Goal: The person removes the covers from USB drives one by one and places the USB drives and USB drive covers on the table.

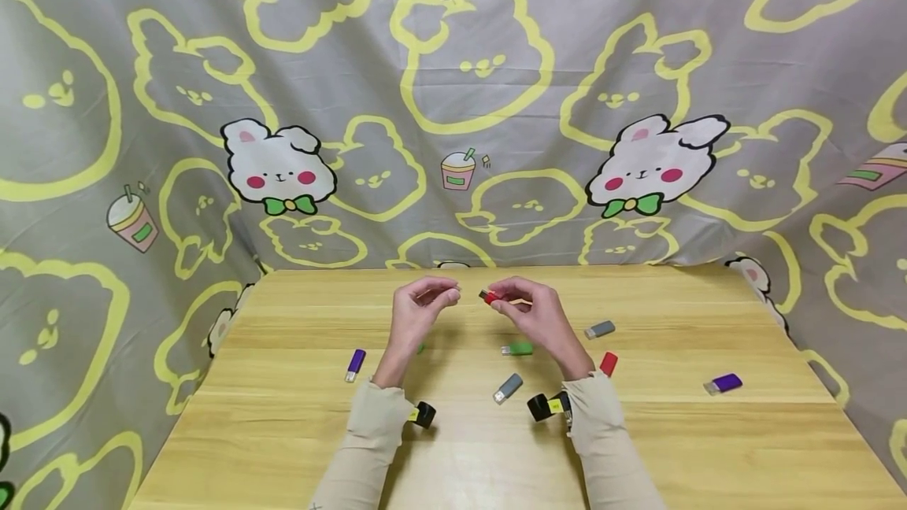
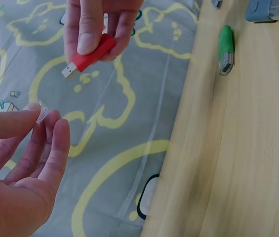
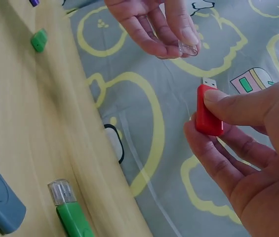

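Between thumb and fingertips, my right hand (image 1: 536, 312) grips a red USB flash drive (image 3: 209, 111). Its bare metal plug (image 2: 69, 70) points toward the left hand. My left hand (image 1: 418, 313) pinches a small clear plastic cap (image 3: 188, 48) by its edges. A short gap separates cap and plug, and both hands are raised above the far part of the table. Below them lies a green USB flash drive (image 1: 521, 349) with a clear cap on its end. Another green one (image 3: 39, 40) is mostly hidden behind the left hand in the head view.
On the wooden table (image 1: 283, 431) lie a blue-grey drive (image 1: 509, 387), another grey one (image 1: 601, 330), a red one (image 1: 608, 364) by the right wrist, and purple ones at left (image 1: 356, 364) and right (image 1: 726, 383). A patterned curtain (image 1: 496, 101) hangs behind the table.
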{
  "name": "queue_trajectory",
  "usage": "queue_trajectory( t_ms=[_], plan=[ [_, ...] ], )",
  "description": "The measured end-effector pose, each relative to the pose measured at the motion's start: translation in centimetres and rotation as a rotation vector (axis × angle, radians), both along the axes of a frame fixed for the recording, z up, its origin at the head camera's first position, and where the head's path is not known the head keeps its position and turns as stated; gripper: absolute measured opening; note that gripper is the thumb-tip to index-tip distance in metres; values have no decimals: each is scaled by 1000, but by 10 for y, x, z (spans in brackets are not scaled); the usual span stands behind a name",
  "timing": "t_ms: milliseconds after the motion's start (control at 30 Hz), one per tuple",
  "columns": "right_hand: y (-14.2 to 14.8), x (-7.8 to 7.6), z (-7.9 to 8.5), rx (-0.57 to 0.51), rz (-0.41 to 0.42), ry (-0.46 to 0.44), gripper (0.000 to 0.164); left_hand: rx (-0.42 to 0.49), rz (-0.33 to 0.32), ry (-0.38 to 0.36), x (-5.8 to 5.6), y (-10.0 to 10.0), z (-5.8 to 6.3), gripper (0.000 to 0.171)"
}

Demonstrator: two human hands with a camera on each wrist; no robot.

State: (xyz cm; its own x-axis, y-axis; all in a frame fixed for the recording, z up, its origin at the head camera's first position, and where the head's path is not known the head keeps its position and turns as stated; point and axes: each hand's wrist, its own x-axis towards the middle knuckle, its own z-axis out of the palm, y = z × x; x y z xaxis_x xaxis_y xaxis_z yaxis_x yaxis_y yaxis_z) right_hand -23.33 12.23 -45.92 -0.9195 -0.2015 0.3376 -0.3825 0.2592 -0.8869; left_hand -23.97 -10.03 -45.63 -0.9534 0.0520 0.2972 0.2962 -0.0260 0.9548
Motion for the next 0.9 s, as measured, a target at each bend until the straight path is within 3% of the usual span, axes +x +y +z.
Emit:
queue_trajectory(
  t_ms=[467,900],
  plan=[
    [2,-13,-9,16,-47,-34,16,-25,9,-9,-1,-4,-3,13],
    [0,-49,-14,84,-155,-141,17,-13,34,-45,-2,-7,0,12]
  ],
)
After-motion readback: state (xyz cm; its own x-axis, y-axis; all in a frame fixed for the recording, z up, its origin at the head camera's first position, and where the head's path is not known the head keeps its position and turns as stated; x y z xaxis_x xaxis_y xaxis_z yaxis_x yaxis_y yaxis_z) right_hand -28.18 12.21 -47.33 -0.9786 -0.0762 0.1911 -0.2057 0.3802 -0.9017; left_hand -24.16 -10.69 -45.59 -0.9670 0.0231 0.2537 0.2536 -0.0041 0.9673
